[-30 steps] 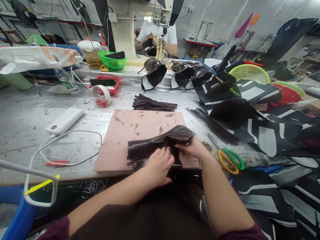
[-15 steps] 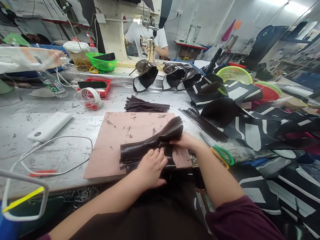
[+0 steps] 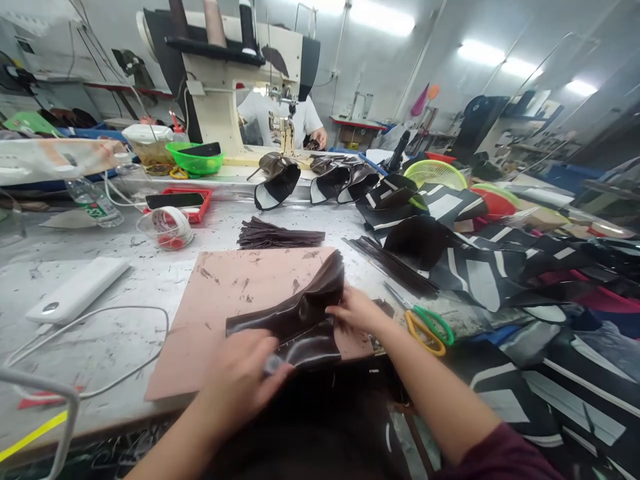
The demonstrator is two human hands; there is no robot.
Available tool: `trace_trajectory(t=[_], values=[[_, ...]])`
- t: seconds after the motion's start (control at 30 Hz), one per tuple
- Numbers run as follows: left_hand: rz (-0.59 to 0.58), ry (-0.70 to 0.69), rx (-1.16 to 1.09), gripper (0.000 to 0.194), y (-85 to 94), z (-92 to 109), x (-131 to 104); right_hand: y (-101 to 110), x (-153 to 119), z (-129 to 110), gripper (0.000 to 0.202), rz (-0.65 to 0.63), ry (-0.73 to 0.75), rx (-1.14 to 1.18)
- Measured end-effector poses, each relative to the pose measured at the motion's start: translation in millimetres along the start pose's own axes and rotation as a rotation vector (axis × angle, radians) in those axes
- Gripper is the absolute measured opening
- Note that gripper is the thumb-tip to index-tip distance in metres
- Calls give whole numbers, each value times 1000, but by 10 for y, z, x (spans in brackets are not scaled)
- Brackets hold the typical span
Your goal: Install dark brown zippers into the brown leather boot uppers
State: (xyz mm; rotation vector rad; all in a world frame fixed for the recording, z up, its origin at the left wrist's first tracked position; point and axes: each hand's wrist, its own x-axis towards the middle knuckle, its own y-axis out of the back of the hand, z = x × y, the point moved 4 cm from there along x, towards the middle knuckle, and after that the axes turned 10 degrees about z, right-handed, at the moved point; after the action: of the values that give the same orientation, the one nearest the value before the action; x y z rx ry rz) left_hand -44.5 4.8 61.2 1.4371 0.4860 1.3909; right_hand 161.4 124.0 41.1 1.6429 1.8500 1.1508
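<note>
A dark brown glossy leather piece (image 3: pixel 310 300) lies folded on the pink board (image 3: pixel 220 287), close to its front edge. My right hand (image 3: pixel 353 310) pinches the leather at its right side, fingers closed on it. At the left end of the leather is my left hand (image 3: pixel 250 367), blurred by motion, fingers curled. A small greyish thing (image 3: pixel 273 364) shows between its thumb and fingers, too smeared to name. A bundle of dark strips (image 3: pixel 280 235) lies behind the board, and more long strips (image 3: pixel 395 267) lie to its right.
Scissors (image 3: pixel 425 327) with green and orange handles lie right of my right arm. A white power bank (image 3: pixel 77 290) with a cable is at the left. Leather pieces (image 3: pixel 480 273) heap up at the right. Behind stands a sewing machine (image 3: pixel 215 100), with a person (image 3: pixel 300 120) beyond it.
My left hand has moved left and now has a small greyish thing at its fingers. My right hand stays on the leather. The whole view has tilted up.
</note>
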Motion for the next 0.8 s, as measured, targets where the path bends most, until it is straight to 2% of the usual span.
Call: trace_trajectory(t=[0.03, 0.07, 0.1, 0.13, 0.2, 0.23, 0.27, 0.33, 0.4, 0.47, 0.57, 0.67, 0.73, 0.8], values=[[122, 150, 79, 29, 113, -175, -68, -28, -64, -49, 19, -16, 23, 51], [159, 288, 124, 33, 176, -337, -135, -67, -125, -89, 17, -35, 49, 95], [110, 416, 95, 37, 182, -476, -191, -104, -174, -114, 18, -39, 59, 135], [10, 531, 13, 39, 147, -581, -233, -133, -204, -120, 18, -30, 45, 173], [-173, 711, -225, 40, 41, -667, -273, -157, -194, -98, 17, -45, 0, 236], [-211, 783, -353, 40, -3, -660, -270, -148, -154, -74, 16, -89, -13, 252], [-199, 849, -465, 41, -30, -638, -258, -114, -92, -29, 16, -134, -36, 233], [-115, 967, -668, 44, -55, -570, -230, 34, 87, 141, 18, -160, -125, 92], [-80, 1059, -865, 46, -73, -484, -220, 251, 293, 395, 25, -52, -262, -122], [-131, 1130, -971, 48, -89, -402, -232, 390, 465, 643, 28, 32, -361, -250], [-233, 1205, -1002, 46, -118, -305, -269, 394, 620, 922, 30, 71, -455, -379], [-245, 1214, -1188, 41, -185, -201, -281, 337, 687, 1022, 28, 64, -473, -418], [-198, 1231, -1309, 36, -236, -161, -295, 364, 685, 1004, 22, 56, -477, -431], [-136, 1291, -1355, 34, -281, -155, -328, 475, 622, 904, 13, 190, -462, -355]])
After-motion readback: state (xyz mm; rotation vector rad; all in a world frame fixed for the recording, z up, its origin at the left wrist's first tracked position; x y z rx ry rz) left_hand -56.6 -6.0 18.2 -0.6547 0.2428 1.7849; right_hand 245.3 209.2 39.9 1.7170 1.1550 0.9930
